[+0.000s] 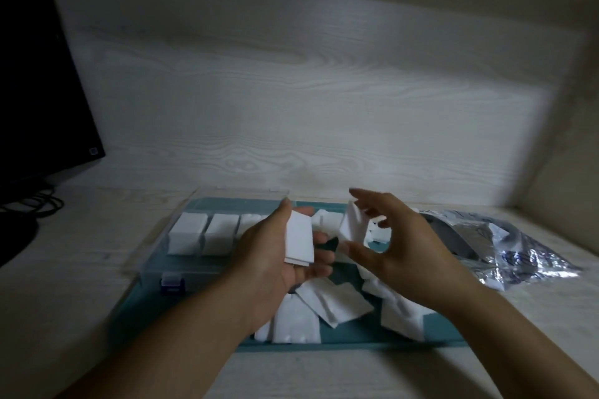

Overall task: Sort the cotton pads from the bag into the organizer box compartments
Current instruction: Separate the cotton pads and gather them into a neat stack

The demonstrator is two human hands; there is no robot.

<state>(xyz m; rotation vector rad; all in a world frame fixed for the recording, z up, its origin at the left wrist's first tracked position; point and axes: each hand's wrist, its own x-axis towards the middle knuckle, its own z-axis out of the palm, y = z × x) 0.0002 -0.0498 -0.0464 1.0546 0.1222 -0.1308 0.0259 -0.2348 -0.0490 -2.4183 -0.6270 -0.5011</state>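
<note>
Three organizer box (181, 266) compartments hold cotton pads (188, 233) near the bench's back edge, the left hand (278, 256) grips a small stack, the right hand (389, 243) pinches one, plenty lie loose beside the bag (518, 249).

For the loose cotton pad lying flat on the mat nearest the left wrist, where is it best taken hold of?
Probably at the free near edge of the cotton pad, pinched from above: it lies flat and thin on the mat, with neighbours overlapping its far side.
</note>
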